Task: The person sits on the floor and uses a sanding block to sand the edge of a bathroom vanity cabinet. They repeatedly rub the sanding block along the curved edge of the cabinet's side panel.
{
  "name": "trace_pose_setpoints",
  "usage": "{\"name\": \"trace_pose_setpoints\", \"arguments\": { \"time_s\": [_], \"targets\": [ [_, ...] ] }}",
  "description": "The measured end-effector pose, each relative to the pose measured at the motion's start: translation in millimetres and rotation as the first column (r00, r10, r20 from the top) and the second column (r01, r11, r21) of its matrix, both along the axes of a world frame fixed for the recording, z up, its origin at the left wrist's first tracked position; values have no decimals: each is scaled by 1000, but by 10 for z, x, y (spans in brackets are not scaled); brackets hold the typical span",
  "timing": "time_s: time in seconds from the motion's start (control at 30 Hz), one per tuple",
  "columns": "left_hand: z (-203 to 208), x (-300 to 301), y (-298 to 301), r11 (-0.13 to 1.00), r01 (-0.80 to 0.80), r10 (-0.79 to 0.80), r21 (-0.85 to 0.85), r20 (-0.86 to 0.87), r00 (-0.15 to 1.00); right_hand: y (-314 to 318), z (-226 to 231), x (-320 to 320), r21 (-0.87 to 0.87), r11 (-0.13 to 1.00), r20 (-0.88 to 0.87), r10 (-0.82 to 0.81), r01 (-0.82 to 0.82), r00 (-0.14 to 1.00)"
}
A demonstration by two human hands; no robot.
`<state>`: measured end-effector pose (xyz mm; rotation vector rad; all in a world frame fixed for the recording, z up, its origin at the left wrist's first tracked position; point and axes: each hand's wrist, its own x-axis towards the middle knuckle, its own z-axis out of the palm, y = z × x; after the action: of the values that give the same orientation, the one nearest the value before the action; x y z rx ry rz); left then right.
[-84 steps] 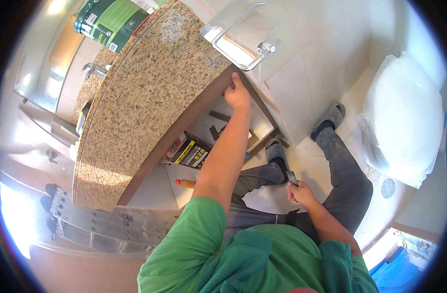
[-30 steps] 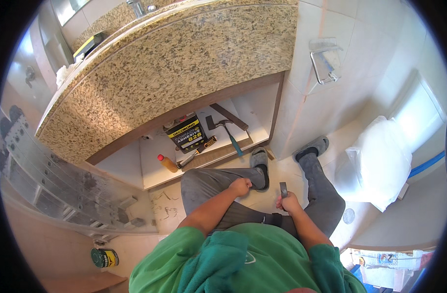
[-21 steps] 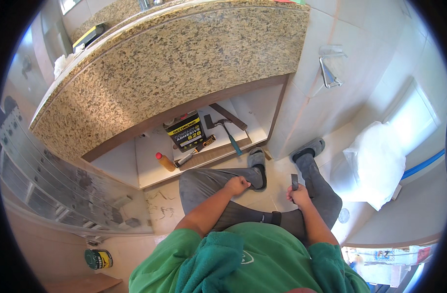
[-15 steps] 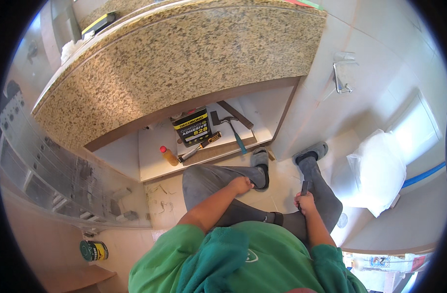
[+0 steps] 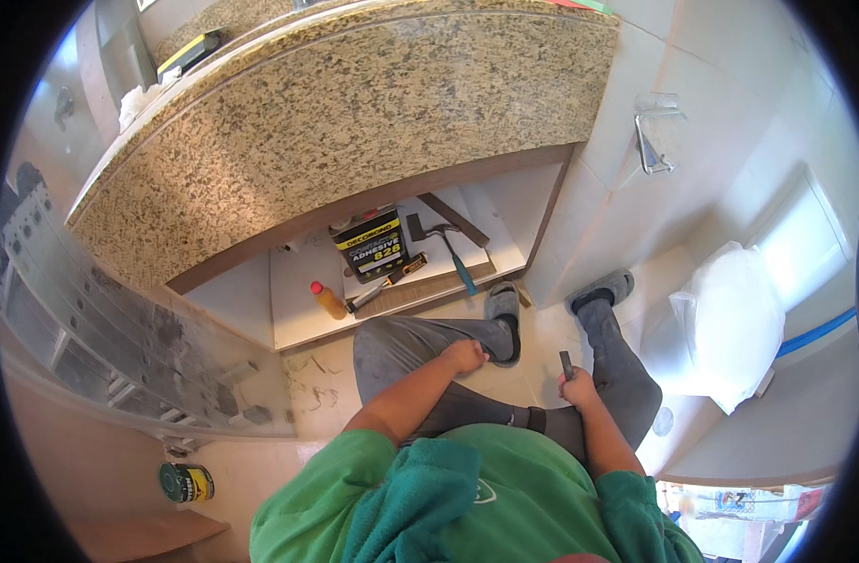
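Observation:
My right hand is closed round a narrow dark tool with a flat end, which points up and away from me. Its exact kind does not show. My left hand rests on my bent left leg with its fingers curled in; whatever they may hold is hidden. Ahead, on the white cabinet floor, stand a black and yellow adhesive tin and a small amber bottle with a red cap. A hammer with a teal handle lies beside the tin, apart from my hands.
A black, yellow and white tube-like item and a wood strip lie in the cabinet under the speckled stone front. Right are a white plastic bag and a paper holder. A dark green can lies at lower left.
My right hand has shifted slightly left, and the tool in it now leans left. The left hand stays on the leg. The whole view has shifted a little.

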<state>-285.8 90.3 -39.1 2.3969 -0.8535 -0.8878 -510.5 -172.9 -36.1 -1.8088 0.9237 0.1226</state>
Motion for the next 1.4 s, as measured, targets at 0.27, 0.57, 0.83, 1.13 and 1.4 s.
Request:
{"name": "trace_pose_setpoints", "arguments": {
  "time_s": [0.27, 0.57, 0.83, 1.13, 1.4],
  "targets": [
    [-99, -12, 14, 1000, -10, 12, -28, 68, 998, 14, -14, 46, -27, 997, 28, 77, -77, 997],
    [-52, 249, -198, 724, -499, 304, -476, -429, 850, 29, -79, 139, -80, 987, 58, 146, -141, 988],
    [1666, 1173, -1688, 108, -871, 27, -478, -875, 484, -37, 190, 82, 189, 975, 69, 102, -113, 992],
    [2479, 1489, -2810, 52, -885, 309, -463, -835, 455, -218, -24, -27, 403, 915, 157, -47, -21, 986],
    [2551, 1481, -2907, -33, -853, 409, -521, -786, 464, -201, -190, -45, 423, 906, 176, -86, 3, 981]
  ]
}}
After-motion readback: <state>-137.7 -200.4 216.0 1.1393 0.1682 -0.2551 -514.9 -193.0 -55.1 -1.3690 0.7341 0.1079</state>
